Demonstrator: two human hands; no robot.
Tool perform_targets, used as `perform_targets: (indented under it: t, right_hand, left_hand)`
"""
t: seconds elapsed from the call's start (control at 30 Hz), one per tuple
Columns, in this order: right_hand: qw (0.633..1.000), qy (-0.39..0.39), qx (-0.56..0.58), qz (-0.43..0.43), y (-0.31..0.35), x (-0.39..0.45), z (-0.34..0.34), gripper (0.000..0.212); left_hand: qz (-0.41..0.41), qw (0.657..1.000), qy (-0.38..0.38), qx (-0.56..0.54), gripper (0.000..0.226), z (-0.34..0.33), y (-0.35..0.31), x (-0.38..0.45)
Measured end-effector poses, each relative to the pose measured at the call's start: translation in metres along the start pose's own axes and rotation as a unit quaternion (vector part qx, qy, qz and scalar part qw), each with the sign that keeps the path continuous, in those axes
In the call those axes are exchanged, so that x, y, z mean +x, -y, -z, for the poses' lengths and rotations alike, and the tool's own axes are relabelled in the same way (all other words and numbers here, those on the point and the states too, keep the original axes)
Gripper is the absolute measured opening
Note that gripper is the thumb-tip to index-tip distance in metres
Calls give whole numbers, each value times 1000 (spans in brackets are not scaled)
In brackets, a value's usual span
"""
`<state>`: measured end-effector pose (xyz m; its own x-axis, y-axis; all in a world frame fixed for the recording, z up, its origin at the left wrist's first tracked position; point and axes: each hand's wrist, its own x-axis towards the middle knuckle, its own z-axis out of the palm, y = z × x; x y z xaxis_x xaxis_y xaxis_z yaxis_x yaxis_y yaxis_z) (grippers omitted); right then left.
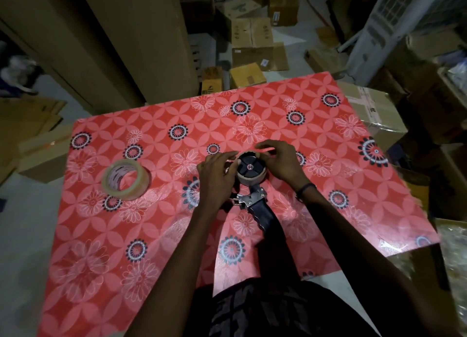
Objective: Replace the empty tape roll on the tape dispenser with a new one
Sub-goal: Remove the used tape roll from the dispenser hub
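A hand-held tape dispenser (255,205) with a black handle and metal bracket lies on the red flowered table (341,139). A bare brown cardboard core, the empty tape roll (249,178), sits around the dispenser's black hub. My left hand (217,177) grips the core's left side with its fingertips. My right hand (278,159) holds the core's far and right rim. A new clear tape roll (126,178) lies flat on the table to the left, about a hand's width from my left hand.
Cardboard boxes (252,43) crowd the floor beyond the table's far edge. Another box (374,111) stands against the table's right side. A tall brown panel (126,46) rises at the back left. More boxes (38,154) lie on the floor left of the table.
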<state>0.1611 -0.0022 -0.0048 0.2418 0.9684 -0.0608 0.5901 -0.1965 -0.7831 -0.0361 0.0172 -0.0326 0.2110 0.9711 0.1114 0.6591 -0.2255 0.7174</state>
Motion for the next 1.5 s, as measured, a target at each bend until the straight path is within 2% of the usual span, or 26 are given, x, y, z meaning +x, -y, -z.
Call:
perform_targets:
  t: [0.1,0.2,0.37,0.47,0.67,0.77,0.87,0.97,1.1,1.27,1.5]
  right_hand:
    - [997,-62,5,-46,-6,-11,-7,16]
    - [997,-66,4,-42,-8,-10,-11,11]
    - [999,19,-16,23,-1,10,0,12]
    - [998,50,-7,38,2,13,4,14]
    - [995,-76,24,-62,-9,-17,-5,32]
    - [994,-69,34,-76,-15,-25,-12,19]
    - [997,-67,18,-41,-12,-20,-13,19]
    - [999,-46,-11,-13,-7,-13,-13,20]
    - [1000,-21,-13,-7,-6,-7,-12,21]
    - [997,-60,13,-55,-8,-7,-14,13]
    - [995,-80,-17,-49,-4,-5,-18,8]
  left_hand:
    - [0,1000,0,-5,31,1,1,-2]
    - [4,1000,-6,-17,30,-1,1,-1]
    - [25,998,-27,-52,19,-3,0,1]
    - [22,999,-28,-38,22,-3,-1,1]
    - [23,998,-42,-40,24,-2,-1,-2]
    - [30,996,-53,-62,28,0,-2,-5]
    - [29,995,-57,-82,17,1,-5,-5]
    - [31,995,-61,-77,23,0,-5,-5]
    - [31,999,-31,-21,28,-3,-3,0]
    - [10,996,-1,84,35,2,-13,16]
    - [47,998,26,40,18,-1,-24,32]
